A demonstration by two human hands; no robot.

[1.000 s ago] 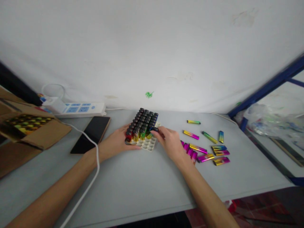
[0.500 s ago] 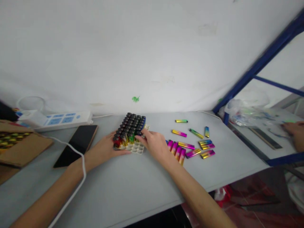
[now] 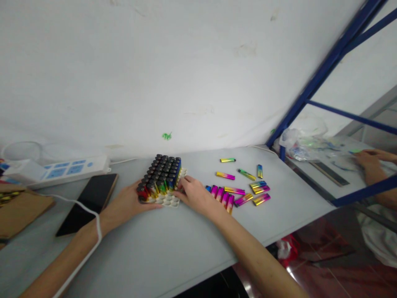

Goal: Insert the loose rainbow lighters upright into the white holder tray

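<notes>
A white tray (image 3: 171, 202) with rows of round holes rests on the table. Shiny tubes with black ends (image 3: 161, 171), shaped like lighter bodies, stand upright in most of it; bare holes show along the near and right sides. My left hand (image 3: 128, 203) wraps the tray's near left corner, thumb along the front edge. At the right edge, my right hand (image 3: 194, 192) has its fingers curled together beside a blue tube (image 3: 170, 183) in the front row. Whether anything is between those fingertips is hidden. Right of this hand, several pink-and-gold tubes (image 3: 219, 193) lie side by side.
Loose coloured tubes (image 3: 247, 174) lie scattered on the right. To the left are a black phone (image 3: 88, 198), a power strip (image 3: 68, 169), a cardboard box (image 3: 26, 211) and a white cable (image 3: 98, 227) over my left forearm. Beyond a blue metal frame (image 3: 328, 74) are another person's hands (image 3: 372, 161).
The view has shifted, moving the table scene left. My right hand has come off the blue tube, which now stands in the front row, and its fingers have curled at the tray's right edge.
</notes>
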